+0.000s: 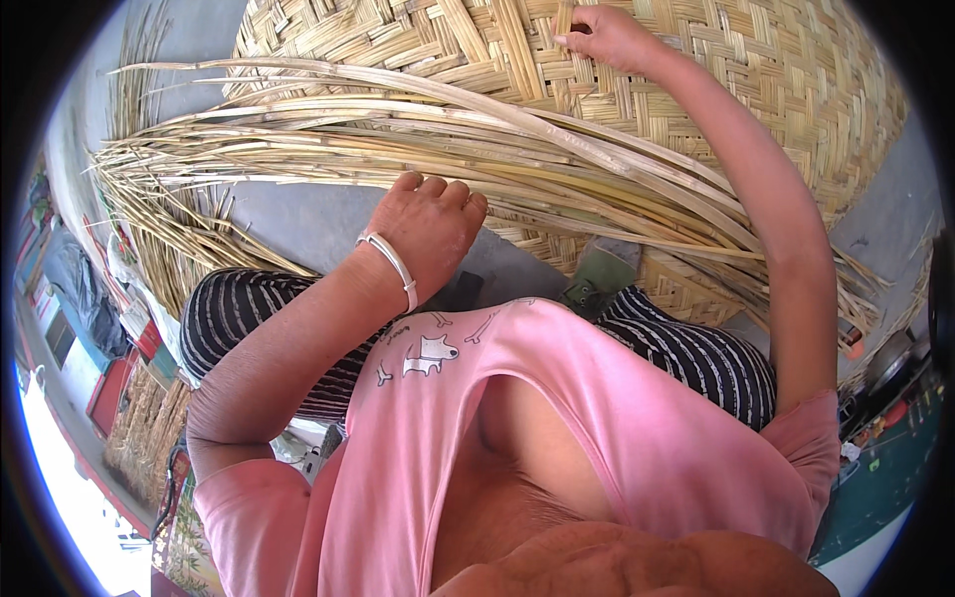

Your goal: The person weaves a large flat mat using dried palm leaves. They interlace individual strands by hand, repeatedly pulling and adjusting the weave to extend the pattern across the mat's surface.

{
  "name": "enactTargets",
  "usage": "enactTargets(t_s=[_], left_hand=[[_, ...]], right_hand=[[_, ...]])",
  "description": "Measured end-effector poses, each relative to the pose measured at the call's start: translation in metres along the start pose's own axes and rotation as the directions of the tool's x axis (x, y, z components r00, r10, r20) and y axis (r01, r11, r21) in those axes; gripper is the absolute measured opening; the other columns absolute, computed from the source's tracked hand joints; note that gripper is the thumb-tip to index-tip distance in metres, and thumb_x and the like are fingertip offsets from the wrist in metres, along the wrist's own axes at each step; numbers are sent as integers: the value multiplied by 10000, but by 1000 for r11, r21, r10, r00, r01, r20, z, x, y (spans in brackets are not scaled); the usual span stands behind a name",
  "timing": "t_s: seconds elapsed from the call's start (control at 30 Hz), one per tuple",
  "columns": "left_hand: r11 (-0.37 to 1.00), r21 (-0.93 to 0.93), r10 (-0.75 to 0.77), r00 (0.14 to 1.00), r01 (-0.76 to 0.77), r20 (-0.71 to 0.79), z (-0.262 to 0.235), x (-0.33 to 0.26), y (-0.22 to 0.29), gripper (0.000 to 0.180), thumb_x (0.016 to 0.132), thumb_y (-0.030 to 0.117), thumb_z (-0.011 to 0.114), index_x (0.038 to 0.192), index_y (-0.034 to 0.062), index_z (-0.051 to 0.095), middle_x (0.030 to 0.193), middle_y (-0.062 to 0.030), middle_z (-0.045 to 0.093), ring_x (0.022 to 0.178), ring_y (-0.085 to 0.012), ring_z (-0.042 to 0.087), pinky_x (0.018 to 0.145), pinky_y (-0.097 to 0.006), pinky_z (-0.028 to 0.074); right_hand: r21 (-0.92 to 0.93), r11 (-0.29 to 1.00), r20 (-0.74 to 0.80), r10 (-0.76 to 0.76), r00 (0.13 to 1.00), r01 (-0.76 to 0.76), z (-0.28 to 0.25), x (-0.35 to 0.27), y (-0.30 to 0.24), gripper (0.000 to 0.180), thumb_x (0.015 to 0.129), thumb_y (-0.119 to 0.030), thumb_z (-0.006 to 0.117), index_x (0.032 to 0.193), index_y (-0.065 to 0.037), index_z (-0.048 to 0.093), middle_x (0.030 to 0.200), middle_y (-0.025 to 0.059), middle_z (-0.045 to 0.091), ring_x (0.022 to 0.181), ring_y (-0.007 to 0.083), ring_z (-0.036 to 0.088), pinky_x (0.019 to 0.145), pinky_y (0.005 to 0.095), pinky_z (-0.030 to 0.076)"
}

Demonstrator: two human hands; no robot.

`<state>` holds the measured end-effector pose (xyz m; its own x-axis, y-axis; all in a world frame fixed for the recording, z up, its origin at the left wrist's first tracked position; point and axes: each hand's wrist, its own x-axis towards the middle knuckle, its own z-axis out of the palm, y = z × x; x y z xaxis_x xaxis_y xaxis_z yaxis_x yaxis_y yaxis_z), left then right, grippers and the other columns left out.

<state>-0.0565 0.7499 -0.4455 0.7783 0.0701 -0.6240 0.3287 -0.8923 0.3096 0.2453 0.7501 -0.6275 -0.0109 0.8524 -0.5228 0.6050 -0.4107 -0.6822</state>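
Note:
A large woven mat [696, 109] of flat, straw-coloured strips spreads out before me. At its far part my right hand [612, 40] reaches over, thumb and fingers closed on a split cane strip [563, 18] that stands at the weave. A long bundle of loose cane strips [398, 149] lies across the mat, between my two hands. My left hand [428, 234], with a pale bangle at the wrist, is curled just on the near side of that bundle. The inside of its grip is hidden from view.
Thin strip ends [149, 164] fan out at the left over the grey floor [298, 219]. My knees in striped trousers [234, 313] are on the near side of the bundle. Pots [890, 363] stand at the right edge, and a red-framed item [104, 398] is at the left.

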Motion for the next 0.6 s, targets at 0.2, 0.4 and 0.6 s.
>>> enactTargets(t_s=[0.2, 0.4, 0.6], left_hand=[[1000, 12, -8, 1000, 8, 8, -2, 3, -1, 254, 856, 144, 599, 1099, 69, 610, 1008, -75, 617, 994, -249, 599, 911, -392, 434], [999, 21, 34, 999, -34, -14, 0, 3, -1, 229, 863, 136, 542, 1070, 54, 598, 974, -79, 620, 966, -237, 610, 887, -380, 434], [999, 21, 35, 999, -34, -31, 0, 4, -1, 235, 862, 142, 547, 1075, 57, 599, 974, -79, 619, 970, -237, 610, 885, -377, 435]], right_hand=[[117, 989, -123, -78, 989, 92, 9, -2, 13, 232, 852, -233, 689, 969, -34, 706, 824, 129, 716, 701, 215, 663, 663, 385, 530], [336, 938, -11, 89, 996, -80, -11, -9, -20, 228, 868, -205, 691, 1040, -55, 708, 812, 90, 708, 694, 192, 652, 654, 341, 535], [142, 977, 93, 145, 985, -157, -19, -7, -35, 193, 884, -205, 685, 990, -45, 707, 812, 80, 707, 682, 184, 648, 657, 330, 534]])
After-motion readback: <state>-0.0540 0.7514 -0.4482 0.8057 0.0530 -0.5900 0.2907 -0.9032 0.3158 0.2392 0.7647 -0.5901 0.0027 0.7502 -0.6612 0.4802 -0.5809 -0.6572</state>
